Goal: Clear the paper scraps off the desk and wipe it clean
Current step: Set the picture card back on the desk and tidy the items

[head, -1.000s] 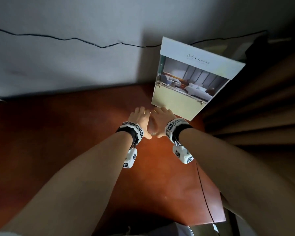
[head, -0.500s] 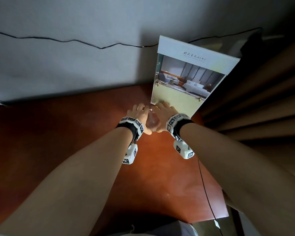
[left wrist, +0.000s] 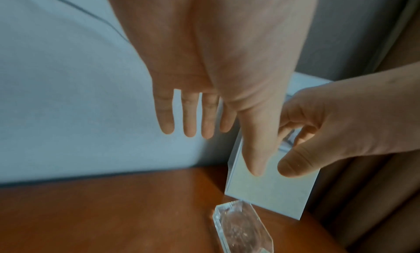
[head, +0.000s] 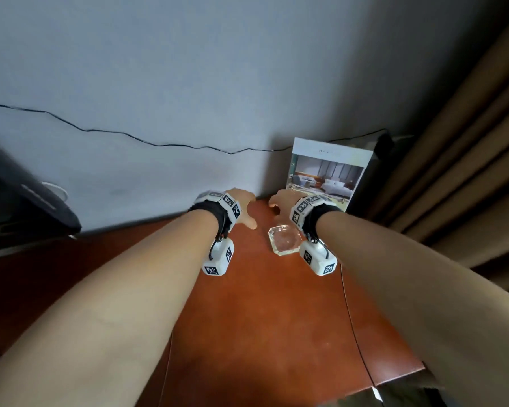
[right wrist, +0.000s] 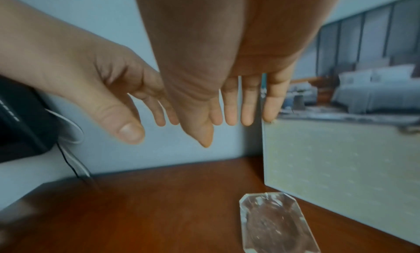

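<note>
A clear glass ashtray [head: 284, 239] sits on the reddish-brown desk [head: 262, 333], just in front of a standing picture board. My left hand [head: 243, 205] hovers above the desk to the ashtray's left, fingers straight and spread, holding nothing. My right hand [head: 281, 201] hangs just beyond the ashtray with its fingers loose and empty. The left wrist view shows the ashtray [left wrist: 240, 228] below both hands, and the right wrist view shows the ashtray [right wrist: 275, 224] bare on the wood. No paper scraps or cloth appear in any view.
The picture board [head: 326, 171] leans at the desk's back right corner, against brown curtains [head: 453, 142]. A black device [head: 21, 201] stands at the left by the wall. A thin black cable [head: 353, 318] crosses the desk's right side.
Both hands were cupped around the glass ashtray by the picture board. They have let go and moved apart, leaving it on the desk. The head view has tilted upward.
</note>
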The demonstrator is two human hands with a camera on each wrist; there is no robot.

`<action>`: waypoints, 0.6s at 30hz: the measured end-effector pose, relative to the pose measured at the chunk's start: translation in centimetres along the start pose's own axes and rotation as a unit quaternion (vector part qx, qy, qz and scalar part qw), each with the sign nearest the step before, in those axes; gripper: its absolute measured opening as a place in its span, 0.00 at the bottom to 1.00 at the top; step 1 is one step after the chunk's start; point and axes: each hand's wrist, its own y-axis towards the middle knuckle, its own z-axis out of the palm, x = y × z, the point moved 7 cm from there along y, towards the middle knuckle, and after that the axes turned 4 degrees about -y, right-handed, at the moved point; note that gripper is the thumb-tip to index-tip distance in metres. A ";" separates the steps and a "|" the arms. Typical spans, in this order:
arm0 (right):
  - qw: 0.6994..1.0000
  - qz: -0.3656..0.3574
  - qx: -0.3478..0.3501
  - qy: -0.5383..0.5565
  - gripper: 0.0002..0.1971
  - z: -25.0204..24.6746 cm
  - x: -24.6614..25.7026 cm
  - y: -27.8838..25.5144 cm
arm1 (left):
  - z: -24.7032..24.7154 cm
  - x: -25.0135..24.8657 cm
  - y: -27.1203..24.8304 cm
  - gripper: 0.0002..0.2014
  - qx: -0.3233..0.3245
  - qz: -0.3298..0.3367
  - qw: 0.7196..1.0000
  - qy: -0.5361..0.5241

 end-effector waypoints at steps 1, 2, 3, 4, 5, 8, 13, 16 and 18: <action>1.000 0.009 -0.016 -0.004 0.21 -1.3 1.0 -1.3 | -1.0 0.7 -1.4 0.41 -0.012 0.004 1.000 0.002; 0.999 0.021 -0.029 -0.001 0.23 -2.4 2.2 -2.6 | -1.8 1.4 -2.8 0.41 -0.028 0.010 1.000 -0.001; 0.999 0.033 -0.041 0.004 0.25 -3.3 3.2 -3.9 | -2.5 1.9 -4.0 0.41 -0.044 0.018 0.999 0.001; 0.998 0.045 -0.052 0.009 0.25 -4.1 4.3 -5.1 | -3.1 2.4 -5.6 0.41 -0.057 0.028 0.998 0.001; 0.997 0.057 -0.059 0.014 0.25 -4.7 5.5 -6.2 | -3.4 2.8 -7.1 0.41 -0.066 0.035 0.997 0.002; 0.994 0.088 -0.065 0.024 0.26 -6.5 9.4 -9.7 | -4.4 4.1 -12.1 0.40 -0.087 0.065 0.994 0.012; 0.990 0.103 -0.093 0.028 0.25 -9.2 16.6 -15.2 | -5.7 7.0 -20.6 0.38 -0.116 0.085 0.989 0.020; 0.990 0.088 -0.108 0.026 0.26 -10.2 21.3 -17.3 | -6.2 9.4 -25.7 0.36 -0.138 0.079 0.987 0.016; 0.991 0.073 -0.114 0.023 0.26 -10.6 24.6 -18.3 | -6.3 11.4 -29.3 0.36 -0.147 0.067 0.987 0.008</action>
